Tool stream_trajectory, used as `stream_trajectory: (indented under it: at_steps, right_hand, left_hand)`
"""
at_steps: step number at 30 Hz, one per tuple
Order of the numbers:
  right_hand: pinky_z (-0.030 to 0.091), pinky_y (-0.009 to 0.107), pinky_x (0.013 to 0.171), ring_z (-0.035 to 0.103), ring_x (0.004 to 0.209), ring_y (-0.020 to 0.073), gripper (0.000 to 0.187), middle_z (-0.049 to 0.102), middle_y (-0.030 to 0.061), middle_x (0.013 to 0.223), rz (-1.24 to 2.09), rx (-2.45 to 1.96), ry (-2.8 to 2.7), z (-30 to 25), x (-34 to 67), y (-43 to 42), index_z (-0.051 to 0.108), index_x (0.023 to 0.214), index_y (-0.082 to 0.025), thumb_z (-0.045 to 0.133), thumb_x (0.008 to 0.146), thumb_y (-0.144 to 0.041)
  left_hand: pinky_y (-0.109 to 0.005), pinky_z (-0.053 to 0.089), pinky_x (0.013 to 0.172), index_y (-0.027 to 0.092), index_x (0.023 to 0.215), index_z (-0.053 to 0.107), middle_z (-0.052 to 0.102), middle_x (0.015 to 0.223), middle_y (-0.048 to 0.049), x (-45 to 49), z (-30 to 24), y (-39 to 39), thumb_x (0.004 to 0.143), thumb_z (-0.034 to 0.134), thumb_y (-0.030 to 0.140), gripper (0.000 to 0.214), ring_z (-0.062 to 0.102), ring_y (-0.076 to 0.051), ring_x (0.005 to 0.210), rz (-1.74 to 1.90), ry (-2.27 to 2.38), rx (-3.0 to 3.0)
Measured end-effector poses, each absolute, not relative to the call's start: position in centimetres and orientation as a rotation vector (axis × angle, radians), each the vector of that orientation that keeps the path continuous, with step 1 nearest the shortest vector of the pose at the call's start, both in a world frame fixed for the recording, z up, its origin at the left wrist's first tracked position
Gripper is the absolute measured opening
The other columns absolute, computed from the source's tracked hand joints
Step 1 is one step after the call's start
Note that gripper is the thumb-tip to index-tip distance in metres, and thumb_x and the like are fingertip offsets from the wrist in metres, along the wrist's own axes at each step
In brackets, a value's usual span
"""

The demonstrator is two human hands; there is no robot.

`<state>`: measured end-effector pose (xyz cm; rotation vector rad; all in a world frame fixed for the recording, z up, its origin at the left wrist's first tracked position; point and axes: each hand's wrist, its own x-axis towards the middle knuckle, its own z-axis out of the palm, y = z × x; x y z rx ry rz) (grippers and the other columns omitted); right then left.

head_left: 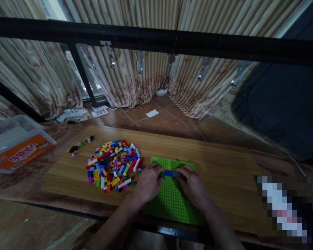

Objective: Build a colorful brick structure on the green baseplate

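A blue toy building brick (169,173) spans the gap between my two hands, over the upper part of a green studded baseplate (172,203). My left hand (149,182) pinches the brick's left end, where a bit of dark green shows by the fingertips. At the other end, the fingers of my right hand (192,184) are closed on it, partly hiding it. Whether the brick is pressed onto the studs or held just above them, I cannot tell. To the left of my left hand spreads a heap of loose coloured bricks (114,163).
The wooden board (224,173) carries all this. Several small pieces (80,145) lie at its far left, beside a clear plastic box (18,142) with an orange label. A black rail (156,38) crosses in front of striped curtains (135,76). Papers lie on the tiled floor.
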<state>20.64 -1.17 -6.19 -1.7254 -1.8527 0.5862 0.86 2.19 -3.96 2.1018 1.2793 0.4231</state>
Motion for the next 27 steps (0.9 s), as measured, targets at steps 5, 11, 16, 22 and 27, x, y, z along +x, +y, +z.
stream_trajectory:
  at_steps: [5,11,16,22,27]
  right_hand:
    - [0.047,0.033,0.085,0.06,0.092,0.0196,0.023,0.062,0.0039,0.097,0.593,-1.725,-1.842,-6.0,20.5,-1.2,0.067,0.098,-0.023,0.056,0.081,-0.013]
    - [0.047,0.033,0.084,0.06,0.091,0.0188,0.021,0.062,0.0035,0.097,0.61,-1.725,-1.852,-6.1,20.6,-1.2,0.068,0.096,-0.023,0.055,0.083,-0.014]
    - [0.047,0.033,0.084,0.059,0.091,0.0189,0.019,0.061,0.0035,0.096,0.612,-1.725,-1.858,-6.1,20.7,-1.1,0.067,0.095,-0.023,0.056,0.082,-0.015]
    - [0.048,0.034,0.083,0.06,0.09,0.0192,0.021,0.062,0.0037,0.097,0.634,-1.713,-1.853,-5.9,20.9,-1.2,0.067,0.097,-0.023,0.059,0.079,-0.017]
    - [0.048,0.036,0.083,0.06,0.091,0.0195,0.024,0.063,0.0036,0.1,0.624,-1.706,-1.802,-5.8,21.5,-1.6,0.066,0.101,-0.024,0.059,0.079,-0.02]
  left_hand:
    - [-0.032,0.045,0.092,0.021,0.107,0.063,0.061,0.105,-0.005,1.0,-4.3,2.1,0.078,0.055,0.01,0.032,0.058,-0.02,0.102,0.437,1.29,2.116]
    - [-0.031,0.044,0.092,0.021,0.106,0.062,0.061,0.106,-0.0053,0.8,-3.8,2.0,0.078,0.055,0.011,0.031,0.058,-0.02,0.103,0.416,1.312,2.114]
    - [-0.03,0.045,0.089,0.021,0.102,0.062,0.061,0.104,-0.0046,0.2,-3.1,1.7,0.078,0.057,0.013,0.025,0.059,-0.02,0.103,0.363,1.318,2.132]
    - [-0.033,0.045,0.089,0.02,0.097,0.06,0.062,0.105,-0.0053,0.5,-3.4,1.4,0.078,0.066,0.027,0.021,0.06,-0.021,0.1,0.344,1.415,2.149]
    - [-0.034,0.045,0.089,0.021,0.099,0.059,0.062,0.105,-0.0055,0.9,-3.1,0.9,0.078,0.064,0.025,0.022,0.06,-0.022,0.098,0.298,1.427,2.167]
